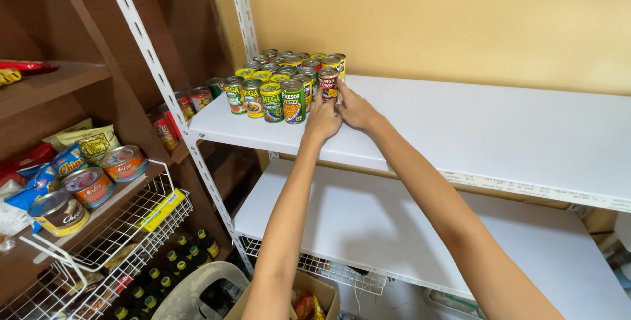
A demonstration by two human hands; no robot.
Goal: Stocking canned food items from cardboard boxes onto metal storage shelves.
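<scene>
Bare forearms rise from the bottom edge toward the upper white shelf (499, 129), and both hands meet at one spot on it. The left hand (322, 121) rests with fingers curled narrow against the near side of the cans, and the right hand (355, 110) presses in beside it, touching it. Their fingertips close on a red-labelled can (327, 83) standing upright at the right front corner of a packed block of tinned fish cans (282, 80). How much of the can each hand actually grips cannot be told, as the knuckles hide the palms.

Just left of the grip stands a tuna can with a green and red label (293, 101). Beyond it a row of green and yellow cans (253, 96) runs off to the left, with more rows stacked close behind, toward the yellow wall (460, 18).

The cans stand shoulder to shoulder, so a nudge from either hand could, I judge, tip the neighbour or push the front row toward the shelf lip, where a fall onto the lower white shelf (368, 221) is likely.

Farther left of the hands, past the slotted white upright (148, 50), a wooden shelf carries round flat tins (89, 185) and snack packets (89, 139) above a white wire basket (131, 228). Below the arms sit green-capped bottles (174, 257) and an open cardboard box (315, 294).
</scene>
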